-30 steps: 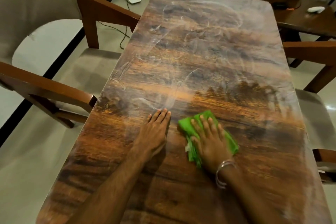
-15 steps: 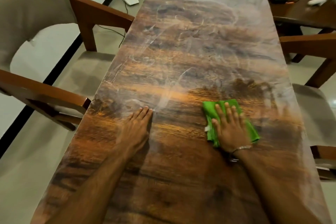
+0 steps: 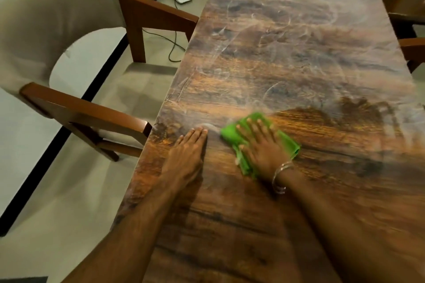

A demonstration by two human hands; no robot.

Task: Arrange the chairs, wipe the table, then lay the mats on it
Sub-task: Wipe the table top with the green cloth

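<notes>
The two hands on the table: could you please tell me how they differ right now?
The right hand presses flat on the green cloth; the left hand lies directly on the bare table. The right wrist wears a silver bangle; the left wrist is bare. The right fingers are spread; the left fingers lie together. Both are palm down.
</notes>
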